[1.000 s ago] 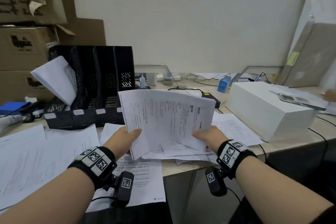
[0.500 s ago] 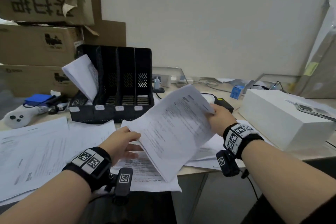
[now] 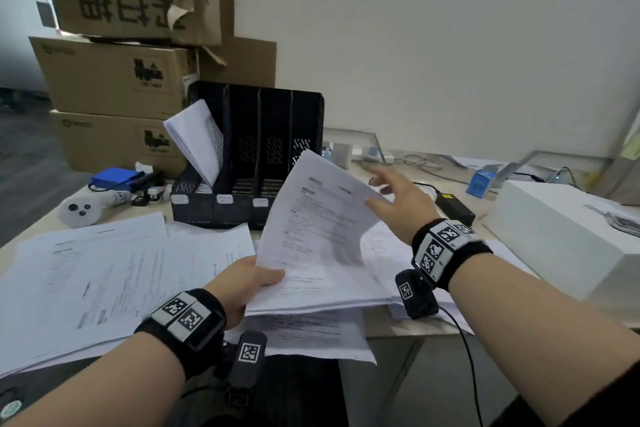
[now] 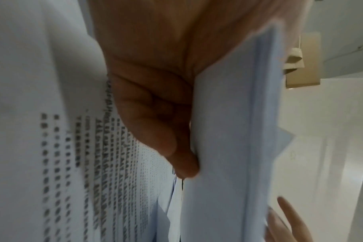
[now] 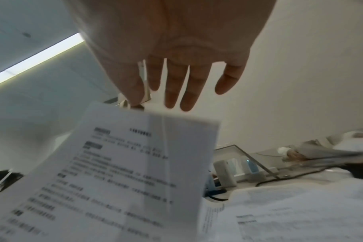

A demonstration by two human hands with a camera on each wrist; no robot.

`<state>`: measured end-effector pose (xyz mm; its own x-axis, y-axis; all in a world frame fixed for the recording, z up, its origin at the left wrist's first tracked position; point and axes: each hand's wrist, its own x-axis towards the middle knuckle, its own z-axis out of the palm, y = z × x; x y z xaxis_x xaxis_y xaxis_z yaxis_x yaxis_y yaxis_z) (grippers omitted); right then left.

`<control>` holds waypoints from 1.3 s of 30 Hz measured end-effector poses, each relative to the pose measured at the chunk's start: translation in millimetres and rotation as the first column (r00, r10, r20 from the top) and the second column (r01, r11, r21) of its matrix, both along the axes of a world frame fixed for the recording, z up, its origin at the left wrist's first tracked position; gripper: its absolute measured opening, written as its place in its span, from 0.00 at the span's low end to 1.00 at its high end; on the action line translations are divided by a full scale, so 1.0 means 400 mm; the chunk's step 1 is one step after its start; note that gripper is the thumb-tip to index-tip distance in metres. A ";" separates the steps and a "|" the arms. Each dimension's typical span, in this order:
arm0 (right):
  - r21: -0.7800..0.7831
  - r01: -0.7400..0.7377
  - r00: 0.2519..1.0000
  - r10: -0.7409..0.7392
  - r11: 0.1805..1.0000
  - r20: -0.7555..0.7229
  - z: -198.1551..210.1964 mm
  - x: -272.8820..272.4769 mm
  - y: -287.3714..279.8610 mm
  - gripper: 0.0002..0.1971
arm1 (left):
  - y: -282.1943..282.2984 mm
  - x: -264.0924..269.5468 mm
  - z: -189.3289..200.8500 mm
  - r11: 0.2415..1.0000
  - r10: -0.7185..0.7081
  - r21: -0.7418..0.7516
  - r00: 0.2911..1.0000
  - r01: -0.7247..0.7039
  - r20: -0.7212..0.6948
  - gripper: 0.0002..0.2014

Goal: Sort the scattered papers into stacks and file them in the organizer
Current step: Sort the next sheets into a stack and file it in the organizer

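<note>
My left hand [image 3: 247, 284] pinches the near left corner of a stack of printed papers [image 3: 318, 239], thumb on top, and holds it tilted up above the desk edge. In the left wrist view the curled fingers [image 4: 155, 117] press under the stack [image 4: 228, 147]. My right hand [image 3: 398, 198] hovers at the stack's far right edge with straight, spread fingers and grips nothing; the right wrist view shows the spread hand [image 5: 176, 77] above the top sheet [image 5: 114, 172]. The black four-slot organizer [image 3: 273, 135] stands behind, with a sheaf of papers [image 3: 197, 139] leaning in its leftmost slot.
Loose sheets [image 3: 97, 274] cover the desk at left and lie under the held stack. A white box [image 3: 561, 232] sits at right, a black power adapter [image 3: 453, 208] behind my right hand. Cardboard boxes [image 3: 114, 80] are piled at back left, near a white controller [image 3: 83, 208].
My right hand has let go of the stack's right edge and spread its fingers. The left hand now carries the stack alone, and the view has swung left toward the organizer.
</note>
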<state>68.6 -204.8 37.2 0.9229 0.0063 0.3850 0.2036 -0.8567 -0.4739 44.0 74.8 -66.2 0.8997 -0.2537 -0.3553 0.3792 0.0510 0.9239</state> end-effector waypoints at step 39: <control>-0.100 -0.098 0.994 0.093 0.990 -0.051 -0.191 -0.173 0.010 0.21 | -0.086 -0.019 0.003 0.979 0.192 0.063 0.980 -0.194 0.045 0.17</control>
